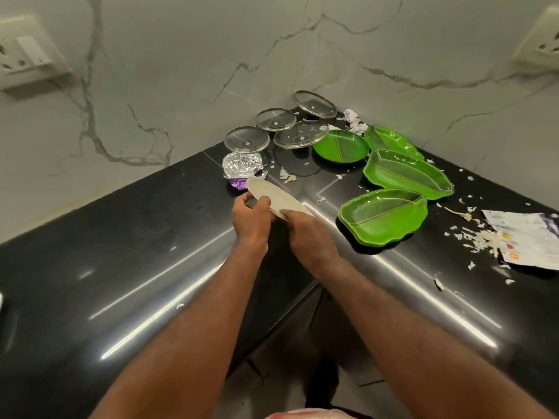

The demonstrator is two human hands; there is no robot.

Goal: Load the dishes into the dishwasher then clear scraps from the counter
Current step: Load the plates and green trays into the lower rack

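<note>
Both hands hold a cream plate (269, 193) tilted above the black counter (121, 237) near its inner corner. My left hand (252, 220) grips the plate's near edge, and my right hand (305, 229) grips its right end. Several green leaf-shaped dishes lie to the right: the nearest green dish (382, 216), a long green dish (408, 173) behind it, a round green plate (340, 145). Several glass lids (246, 139) sit near the wall corner. White scraps (481, 237) are scattered over the right counter.
A crumpled foil wrapper (242, 167) with a purple edge lies just beyond the plate. A torn printed packet (526, 237) lies at the far right. Crumpled paper (354, 120) sits by the wall. Wall sockets (21, 58) are mounted on the marble backsplash.
</note>
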